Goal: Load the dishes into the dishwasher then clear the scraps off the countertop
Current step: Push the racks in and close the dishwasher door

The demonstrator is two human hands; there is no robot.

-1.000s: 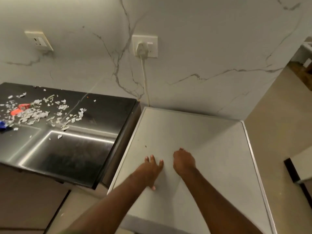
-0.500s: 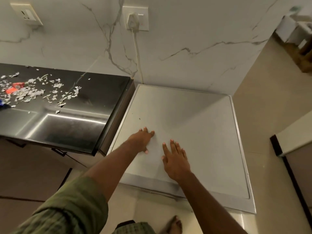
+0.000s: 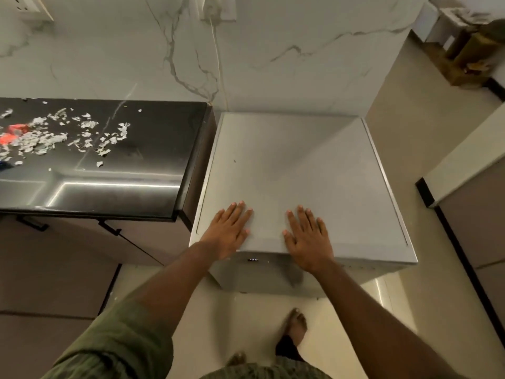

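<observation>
A white dishwasher (image 3: 306, 165) stands against the marbled wall, its door closed and a small lit display (image 3: 252, 259) on its front top edge. My left hand (image 3: 229, 231) lies flat on the near left part of its top, fingers straight. My right hand (image 3: 307, 236) lies flat beside it, fingers spread, near the front edge. Pale paper-like scraps (image 3: 68, 135) are scattered over the black countertop (image 3: 153, 149) to the left, with red pieces (image 3: 12, 134) among them. No dishes are in view.
A white cable (image 3: 218, 58) runs down the wall from a socket (image 3: 218, 8) behind the dishwasher. Cabinet doors with black handles (image 3: 109, 228) sit under the countertop. A white counter edge (image 3: 464, 160) stands at the right. My bare feet (image 3: 295, 324) are on the beige floor.
The view has pulled back and tilted down, so the dishwasher's front and my feet show. Both hands have slid toward the top's front edge; the right hand's curled fingers have flattened.
</observation>
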